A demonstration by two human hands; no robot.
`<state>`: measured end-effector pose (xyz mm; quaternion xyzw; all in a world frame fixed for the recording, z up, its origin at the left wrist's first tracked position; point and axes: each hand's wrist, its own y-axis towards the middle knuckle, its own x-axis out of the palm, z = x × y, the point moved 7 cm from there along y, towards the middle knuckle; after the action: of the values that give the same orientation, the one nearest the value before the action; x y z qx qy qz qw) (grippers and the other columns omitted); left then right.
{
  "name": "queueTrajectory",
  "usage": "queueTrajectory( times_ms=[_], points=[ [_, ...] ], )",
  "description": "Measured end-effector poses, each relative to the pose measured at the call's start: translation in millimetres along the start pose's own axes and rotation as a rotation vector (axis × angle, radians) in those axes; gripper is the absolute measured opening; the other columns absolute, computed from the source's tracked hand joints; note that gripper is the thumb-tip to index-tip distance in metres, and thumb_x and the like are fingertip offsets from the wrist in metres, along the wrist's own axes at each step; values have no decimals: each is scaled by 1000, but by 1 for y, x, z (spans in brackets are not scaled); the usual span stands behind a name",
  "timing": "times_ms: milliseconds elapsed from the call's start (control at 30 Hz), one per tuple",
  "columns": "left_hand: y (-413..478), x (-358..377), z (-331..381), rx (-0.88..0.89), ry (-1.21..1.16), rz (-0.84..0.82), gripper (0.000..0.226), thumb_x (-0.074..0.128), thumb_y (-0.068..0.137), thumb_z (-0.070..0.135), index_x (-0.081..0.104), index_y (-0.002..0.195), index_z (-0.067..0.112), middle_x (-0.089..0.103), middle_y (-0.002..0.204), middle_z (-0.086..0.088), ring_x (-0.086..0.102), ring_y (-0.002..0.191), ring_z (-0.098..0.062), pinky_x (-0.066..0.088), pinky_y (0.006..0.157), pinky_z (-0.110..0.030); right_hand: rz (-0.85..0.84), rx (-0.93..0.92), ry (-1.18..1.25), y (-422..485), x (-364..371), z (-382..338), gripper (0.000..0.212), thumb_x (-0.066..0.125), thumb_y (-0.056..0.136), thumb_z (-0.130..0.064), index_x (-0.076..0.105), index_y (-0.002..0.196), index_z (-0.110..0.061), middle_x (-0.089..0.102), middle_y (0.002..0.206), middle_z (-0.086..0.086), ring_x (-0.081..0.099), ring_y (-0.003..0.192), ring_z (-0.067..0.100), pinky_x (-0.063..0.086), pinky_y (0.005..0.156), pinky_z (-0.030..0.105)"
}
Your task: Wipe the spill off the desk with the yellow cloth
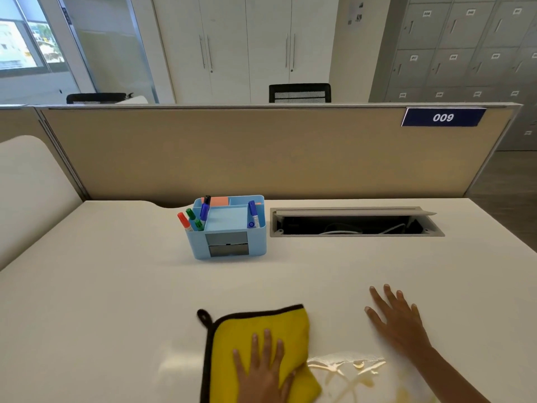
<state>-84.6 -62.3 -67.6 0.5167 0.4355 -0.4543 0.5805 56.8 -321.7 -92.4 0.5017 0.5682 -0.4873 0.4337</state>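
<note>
A yellow cloth [279,324] with a dark border and a hanging loop lies flat on the white desk [116,286] near its front edge. My left hand [263,370] presses flat on the cloth, fingers spread. Just right of the cloth, a yellowish, glossy spill [357,373] streaks the desk surface, touching the cloth's right edge. My right hand [398,318] rests palm down on the bare desk beyond the spill, fingers apart and holding nothing.
A light blue desk organizer [229,242] with several markers stands at mid-desk. To its right is an open cable hatch [356,222] set into the desk. A beige partition [261,152] labelled 009 closes off the back edge.
</note>
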Motion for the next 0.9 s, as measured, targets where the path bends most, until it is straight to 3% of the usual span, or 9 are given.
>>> queueTrajectory(
  times_ms=[67,133,233,367,433,467,567,733,900],
  points=[
    [21,-2,2,-19,-10,-26,63,-9,91,48,29,137,24,-25,153,-3,-24,140,-20,-20,112,-44,-10,2,8,1,0,2,60,30,94,-53,5,145,-37,6,159,-3,7,146,21,12,118,44],
    [37,-7,-15,-55,-14,27,77,-9,92,47,61,111,21,14,154,-13,-1,143,-26,-10,114,-49,-17,-1,28,1,1,4,59,31,94,-53,5,145,-38,6,159,-3,7,147,20,11,118,44],
    [38,-13,-72,-204,-85,-68,93,-10,92,48,74,86,8,73,100,-20,64,97,-45,48,73,-68,-25,-4,41,0,0,4,60,33,93,-52,6,145,-38,6,159,-3,7,146,21,11,118,45],
    [3,-26,-141,-392,-232,-67,109,-19,71,74,54,122,11,56,126,-26,50,116,-50,34,86,-77,-50,0,33,0,-2,2,60,32,94,-52,5,145,-37,5,159,-3,7,147,21,11,118,44],
    [-23,-27,-136,-301,-191,1,68,-9,83,65,24,137,39,51,138,7,44,130,-23,37,73,-79,-78,-2,39,1,-3,2,59,31,94,-52,5,146,-37,4,159,-3,6,147,21,10,118,45],
    [-35,-36,-126,-254,-203,105,53,-6,87,60,5,137,48,25,148,27,21,139,-3,34,78,-79,-85,-4,37,1,-4,1,59,30,94,-52,6,146,-37,4,159,-3,7,146,21,11,118,45],
    [-54,-36,-85,-125,-113,268,49,-5,92,48,-12,139,37,-21,152,20,-20,138,-1,4,111,-46,-101,4,43,2,-9,0,56,29,95,-52,10,145,-37,8,159,-4,9,146,21,11,117,49],
    [-49,7,11,0,168,20,55,5,96,39,9,141,6,-5,155,-20,-2,143,-33,-1,114,-51,-33,8,-7,-12,-21,-18,67,13,84,-66,15,145,-36,15,158,-4,12,146,19,14,117,54],
    [-15,15,77,32,51,-123,68,-5,91,48,57,103,21,12,151,-22,-15,141,-32,-13,113,-49,15,-72,58,-28,-26,-39,66,11,86,-62,17,145,-33,11,158,-2,6,147,22,9,119,53]
  ],
)
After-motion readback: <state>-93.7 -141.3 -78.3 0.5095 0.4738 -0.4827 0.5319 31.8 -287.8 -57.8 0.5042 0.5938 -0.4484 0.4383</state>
